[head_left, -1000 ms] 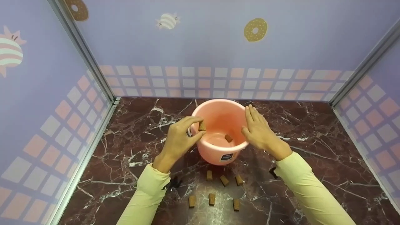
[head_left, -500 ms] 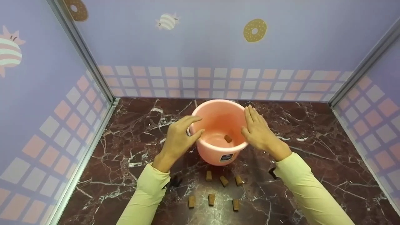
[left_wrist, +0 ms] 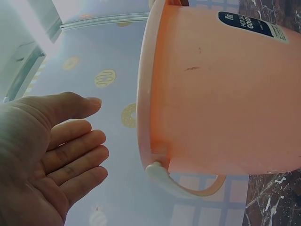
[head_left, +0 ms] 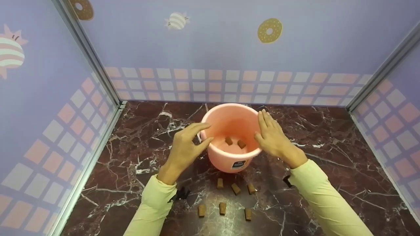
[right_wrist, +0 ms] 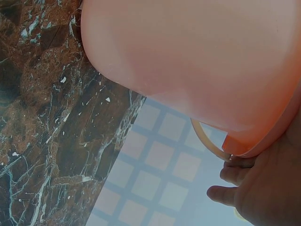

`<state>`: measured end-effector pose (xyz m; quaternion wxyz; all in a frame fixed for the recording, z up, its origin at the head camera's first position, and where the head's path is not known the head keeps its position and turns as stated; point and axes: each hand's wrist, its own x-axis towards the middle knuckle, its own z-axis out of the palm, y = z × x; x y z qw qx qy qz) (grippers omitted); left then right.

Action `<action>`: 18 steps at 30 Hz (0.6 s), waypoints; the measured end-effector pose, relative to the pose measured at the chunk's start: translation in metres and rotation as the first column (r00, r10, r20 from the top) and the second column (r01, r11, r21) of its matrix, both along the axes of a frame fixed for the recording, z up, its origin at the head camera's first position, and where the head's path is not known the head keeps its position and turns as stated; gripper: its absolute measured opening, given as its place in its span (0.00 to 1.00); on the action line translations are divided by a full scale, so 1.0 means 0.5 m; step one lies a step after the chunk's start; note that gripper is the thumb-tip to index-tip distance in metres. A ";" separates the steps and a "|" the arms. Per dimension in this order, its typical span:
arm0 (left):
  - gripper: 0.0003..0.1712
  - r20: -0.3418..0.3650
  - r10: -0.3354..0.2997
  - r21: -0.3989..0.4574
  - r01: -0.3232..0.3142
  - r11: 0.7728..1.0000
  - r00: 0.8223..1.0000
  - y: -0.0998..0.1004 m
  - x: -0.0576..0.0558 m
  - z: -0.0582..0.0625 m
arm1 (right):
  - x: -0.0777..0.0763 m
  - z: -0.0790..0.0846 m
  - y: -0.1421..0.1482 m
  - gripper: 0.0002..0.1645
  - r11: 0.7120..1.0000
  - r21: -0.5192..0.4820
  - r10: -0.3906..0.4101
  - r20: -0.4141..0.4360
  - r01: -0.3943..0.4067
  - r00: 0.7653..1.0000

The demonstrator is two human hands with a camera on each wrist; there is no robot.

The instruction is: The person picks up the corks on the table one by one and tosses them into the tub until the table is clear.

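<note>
A pink plastic bucket (head_left: 223, 160) stands upright on the marble-patterned table, two brown tapered cork stoppers (head_left: 228, 141) lying on its bottom. Over the bucket's left rim is my left hand (head_left: 183, 147), thumb and fingers spread apart with nothing between them. In the left wrist view its palm faces the bucket's side, near the handle (left_wrist: 186, 186). My right hand (head_left: 275, 139) rests on the right rim with its fingers straight, the thumb towards the inside. Seen from the right wrist, its fingers are beside the rim and handle (right_wrist: 207, 141).
In front of the bucket, several more cork stoppers (head_left: 222, 208) lie on the table (head_left: 131, 190) in two loose rows. Patterned panels (head_left: 229, 49) enclose the back and both sides.
The left hand has let go of a cork stopper, which now lies in the bucket beside the one there before. The left hand has drawn slightly back; the right hand has stayed on the rim.
</note>
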<state>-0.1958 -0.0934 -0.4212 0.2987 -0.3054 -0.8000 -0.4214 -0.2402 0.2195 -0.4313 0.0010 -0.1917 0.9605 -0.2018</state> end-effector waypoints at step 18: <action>0.24 -0.003 -0.010 0.025 0.010 1.000 1.000 -0.024 0.045 -0.022 | -0.002 -0.001 0.000 0.46 1.000 0.006 0.002 -0.011 -0.002 1.000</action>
